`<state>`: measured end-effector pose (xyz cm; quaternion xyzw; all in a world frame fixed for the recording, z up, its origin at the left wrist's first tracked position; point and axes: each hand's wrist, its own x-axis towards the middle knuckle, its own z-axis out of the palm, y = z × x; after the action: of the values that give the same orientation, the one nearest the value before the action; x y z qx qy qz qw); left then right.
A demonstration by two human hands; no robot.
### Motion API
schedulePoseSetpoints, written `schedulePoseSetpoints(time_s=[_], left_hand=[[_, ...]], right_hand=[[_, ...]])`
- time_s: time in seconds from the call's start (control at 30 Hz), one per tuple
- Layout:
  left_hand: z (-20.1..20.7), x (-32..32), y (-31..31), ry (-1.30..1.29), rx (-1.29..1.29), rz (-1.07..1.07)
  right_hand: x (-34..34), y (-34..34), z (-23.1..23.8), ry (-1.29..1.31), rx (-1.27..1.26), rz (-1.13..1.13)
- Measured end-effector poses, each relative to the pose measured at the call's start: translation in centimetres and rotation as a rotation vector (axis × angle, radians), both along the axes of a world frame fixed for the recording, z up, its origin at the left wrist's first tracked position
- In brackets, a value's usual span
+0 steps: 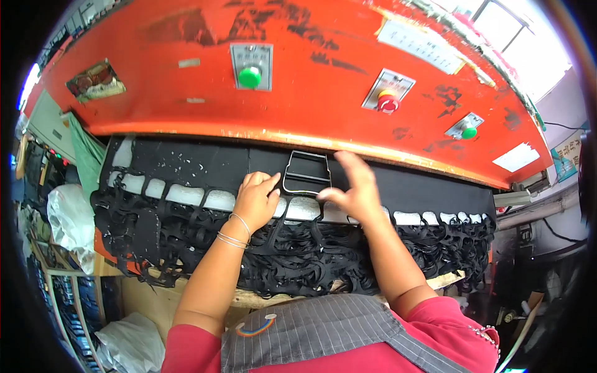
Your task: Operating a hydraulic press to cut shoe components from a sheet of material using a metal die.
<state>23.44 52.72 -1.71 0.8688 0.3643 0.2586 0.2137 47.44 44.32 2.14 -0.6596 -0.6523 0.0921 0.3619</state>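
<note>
A metal cutting die [307, 178], a thin-walled frame with a crossbar, sits on the black sheet material [214, 163] below the front of a red machine. My left hand [256, 198] rests on the sheet just left of the die, its fingers slightly bent and the thumb apart, with nothing seen in it. To the right of the die is my right hand [359, 189], thumb and fingers spread and a little blurred. Its thumb tip comes close to the die's lower right corner; contact is unclear. A tangled heap of black offcut strips [298, 248] hangs along the near edge.
The red machine front [311, 81] spans the far side, carrying a left green button [250, 77], a red knob [388, 101] and another green button [469, 132]. Pale board [186, 194] shows through gaps in the strips. Clear plastic bags [70, 221] hang at left.
</note>
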Motion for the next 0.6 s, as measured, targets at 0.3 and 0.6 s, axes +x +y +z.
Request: schedulePoseSetpoints(time_s=[0.3, 0.6], left_hand=[[17.6, 2.7, 4.2, -0.396, 0.649, 0.132], [13.3, -0.8, -3.8, -0.11, -0.023, -0.004]], right_hand=[[16.9, -0.7, 15.2, -0.349, 0.849, -1.008], [7.3, -6.3, 8.5, -0.015, 0.435, -0.283]])
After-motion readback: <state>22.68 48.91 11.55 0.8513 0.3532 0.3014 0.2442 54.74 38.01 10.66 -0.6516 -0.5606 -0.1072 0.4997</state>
